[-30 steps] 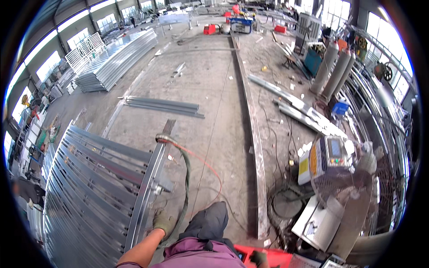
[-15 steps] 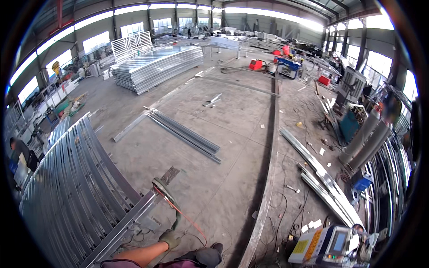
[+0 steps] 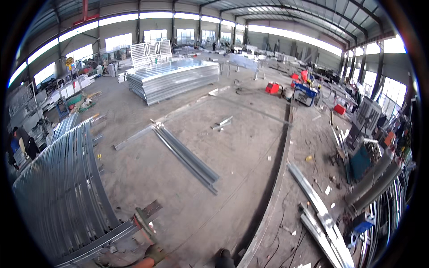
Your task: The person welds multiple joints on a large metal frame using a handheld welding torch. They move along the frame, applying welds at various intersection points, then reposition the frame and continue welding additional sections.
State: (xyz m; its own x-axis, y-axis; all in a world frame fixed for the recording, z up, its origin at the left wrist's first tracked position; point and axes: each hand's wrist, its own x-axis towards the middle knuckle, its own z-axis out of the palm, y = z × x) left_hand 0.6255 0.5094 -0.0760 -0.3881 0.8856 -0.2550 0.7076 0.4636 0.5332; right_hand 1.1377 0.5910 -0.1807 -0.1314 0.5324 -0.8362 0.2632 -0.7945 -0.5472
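My left hand (image 3: pixel 155 253), in a greenish work glove, is low at the frame's bottom edge, its bare forearm (image 3: pixel 144 262) cut off by that edge. Its fingers look closed round the lower end of a long greenish, hose-like thing (image 3: pixel 143 223) with reddish edges; blur hides its exact kind. This reaches up beside the end of a stack of long grey metal profiles (image 3: pixel 67 192) on the left. A brown, rusty-looking plate (image 3: pixel 152 207) lies just past its upper end. A dark shoe (image 3: pixel 223 258) shows to the right. My right hand is out of view.
Metal channels (image 3: pixel 185 156) lie on the concrete floor ahead. A long raised beam (image 3: pixel 272 192) runs along the right, with loose profiles (image 3: pixel 319 203), cables and gas cylinders (image 3: pixel 377 183) beyond. Stacked panels (image 3: pixel 174 80) stand farther back. Another person (image 3: pixel 22 145) is at far left.
The view has tilted up, so my left hand and the hose-like thing sit lower and farther left. The white-and-yellow machine at lower right has left the picture.
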